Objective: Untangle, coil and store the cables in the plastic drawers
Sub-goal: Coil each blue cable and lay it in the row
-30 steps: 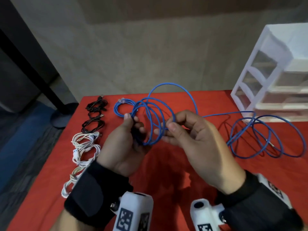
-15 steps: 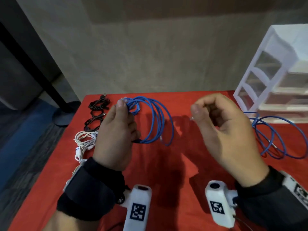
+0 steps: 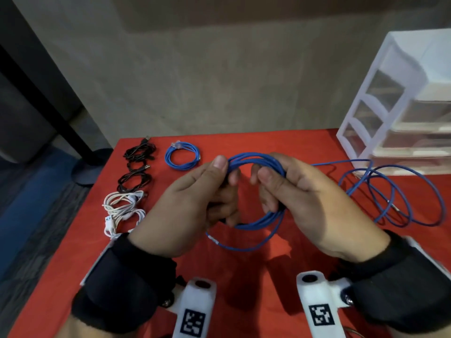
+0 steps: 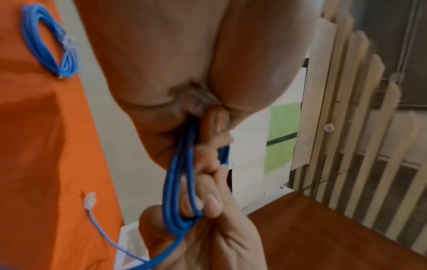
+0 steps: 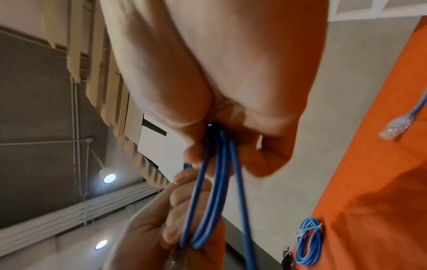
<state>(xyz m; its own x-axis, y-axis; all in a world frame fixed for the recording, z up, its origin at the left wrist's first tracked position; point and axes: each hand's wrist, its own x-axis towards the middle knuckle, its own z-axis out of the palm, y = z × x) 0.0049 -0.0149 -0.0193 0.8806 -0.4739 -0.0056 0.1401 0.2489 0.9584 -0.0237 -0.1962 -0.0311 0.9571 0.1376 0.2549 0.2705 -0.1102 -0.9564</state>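
A blue cable coil (image 3: pixel 256 158) hangs above the red table between my two hands. My left hand (image 3: pixel 227 170) pinches its left side with thumb on top. On the other side my right hand (image 3: pixel 268 189) curls round the strands. One loop sags below the bundle (image 3: pixel 246 248). The cable's loose tail (image 3: pixel 390 196) lies in wide loops on the table to the right, ending in a clear plug (image 3: pixel 357 173). The left wrist view shows the strands (image 4: pixel 180 182) running from my palm into the right hand's fingers (image 4: pixel 210 202). In the right wrist view the strands (image 5: pixel 217 182) run the other way.
A white plastic drawer unit (image 3: pixel 402 98) stands at the back right. A finished blue coil (image 3: pixel 181 154) lies at the back left, with black coils (image 3: pixel 136 167) and white coils (image 3: pixel 122 208) in a row along the left edge of the red table (image 3: pixel 244 289).
Half a second ago my right hand was raised apart from the coil, out to the right. It has come back and grips the coil beside my left hand, which moved toward the middle.
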